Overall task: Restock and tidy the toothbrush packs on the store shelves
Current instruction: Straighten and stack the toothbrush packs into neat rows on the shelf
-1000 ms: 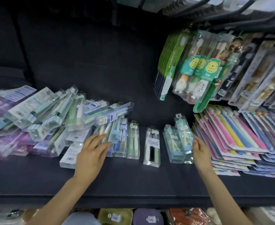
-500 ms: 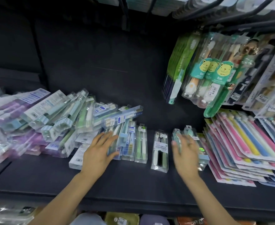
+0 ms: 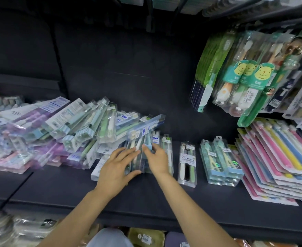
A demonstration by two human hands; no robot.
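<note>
Squaring the clear packs (image 3: 143, 154) at mid-shelf: left hand (image 3: 115, 168) lies flat on them, fingers spread wide, thumb along the near edge; right hand (image 3: 157, 158) rests just beside, fingers loosely bent on the same packs, gripping nothing that can be made out. Best done by pressing both sides together and sliding the set back against the loose pile (image 3: 57, 132), clear of the boxed pack (image 3: 187, 164) to the right. Changed since half a second ago: right hand has left the blue packs (image 3: 221, 161) and crossed over to the left hand; left hand barely moved.
</note>
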